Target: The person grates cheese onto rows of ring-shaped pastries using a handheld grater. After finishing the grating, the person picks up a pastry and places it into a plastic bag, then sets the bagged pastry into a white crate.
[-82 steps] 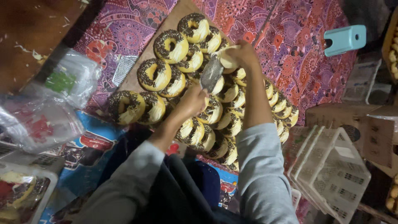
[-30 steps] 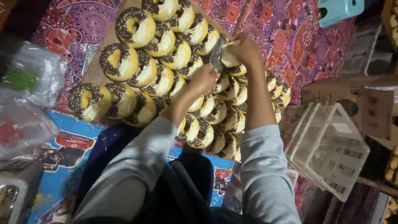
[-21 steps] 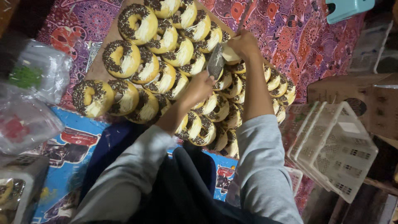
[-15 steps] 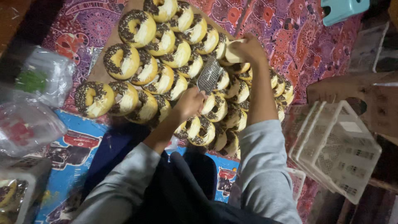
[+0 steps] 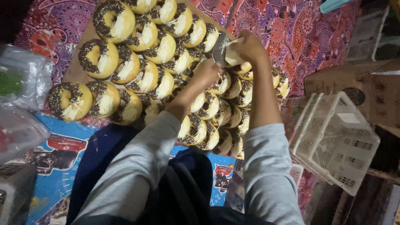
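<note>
Grating over a pile of donuts

From my feed: plastic bags [image 5: 21, 89] far left, then rows of chocolate-sprinkled donuts [image 5: 162, 62] on a brown board [image 5: 75, 71]. Left hand [image 5: 207, 74] has its grip closed on the grater [image 5: 220, 49]; right hand [image 5: 246, 46] pinches a pale block [image 5: 234, 46] against it. White basket [image 5: 333, 141] sits right.

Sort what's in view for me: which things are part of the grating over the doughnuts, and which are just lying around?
In use:
- left hand on the metal grater
- right hand holding a pale block against it
- topped doughnuts
- brown board under them

Lying about:
- white plastic basket
- clear plastic bags
- cardboard box
- patterned cloth
</note>
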